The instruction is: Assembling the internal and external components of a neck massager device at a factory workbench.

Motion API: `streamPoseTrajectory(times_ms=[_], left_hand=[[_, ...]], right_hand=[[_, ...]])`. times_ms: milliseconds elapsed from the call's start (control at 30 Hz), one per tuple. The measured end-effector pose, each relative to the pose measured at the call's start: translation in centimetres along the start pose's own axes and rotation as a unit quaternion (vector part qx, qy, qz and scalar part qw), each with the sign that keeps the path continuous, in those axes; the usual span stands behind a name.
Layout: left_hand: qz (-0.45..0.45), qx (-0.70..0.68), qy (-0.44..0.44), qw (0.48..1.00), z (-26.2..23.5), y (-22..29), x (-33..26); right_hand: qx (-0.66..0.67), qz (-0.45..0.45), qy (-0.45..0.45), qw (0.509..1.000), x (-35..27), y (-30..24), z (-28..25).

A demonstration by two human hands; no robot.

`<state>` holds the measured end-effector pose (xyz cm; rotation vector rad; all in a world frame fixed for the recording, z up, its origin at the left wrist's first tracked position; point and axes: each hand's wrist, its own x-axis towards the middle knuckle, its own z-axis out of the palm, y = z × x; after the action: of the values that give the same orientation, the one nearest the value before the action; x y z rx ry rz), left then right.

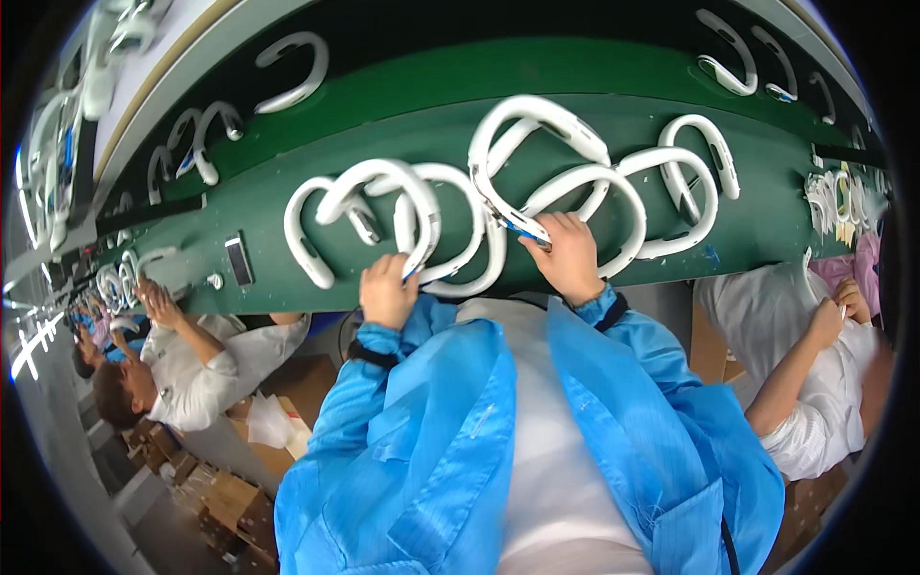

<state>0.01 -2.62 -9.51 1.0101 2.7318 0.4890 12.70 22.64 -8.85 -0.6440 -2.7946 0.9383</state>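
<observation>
My left hand [388, 292] is closed around the lower end of a white, curved neck fan [430, 216], which arches up and to the left over the bench. A second white neck fan [481, 158] has its blue-marked end in my right hand [570, 257], fingers wrapped round it. This one rises above the others, its far arm bending to the right. More neck fans [297, 235] lie overlapping to the left, and further ones [711, 196] lie to the right. Parts of them are hidden behind each other and behind my hands.
A green bench [594, 110] runs across in front of me, with a raised belt [431, 62] carrying more neck fans behind. A phone [239, 261] lies at left. Co-workers sit on both sides, one in a white sleeve [781, 422]. Cardboard boxes [230, 503] stand at lower left.
</observation>
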Motion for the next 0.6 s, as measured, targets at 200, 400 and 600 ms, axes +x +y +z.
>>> streamPoseTrajectory(times_ms=[200, 400, 600], left_hand=[[0.055, 0.048, -0.040, 0.997, 4.9, -1.8, 0.4], [0.135, 0.011, -0.066, 0.989, 5.6, -2.0, 3.1], [0.128, -0.253, -0.003, 0.959, -0.8, -5.5, 3.1]], right_hand=[[-0.075, 0.016, 0.011, 0.997, -3.0, 1.4, 7.1], [-0.148, 0.095, -0.003, 0.984, -3.0, 0.8, 8.4], [-0.080, 0.049, 0.073, 0.993, -2.6, -3.9, 7.5]])
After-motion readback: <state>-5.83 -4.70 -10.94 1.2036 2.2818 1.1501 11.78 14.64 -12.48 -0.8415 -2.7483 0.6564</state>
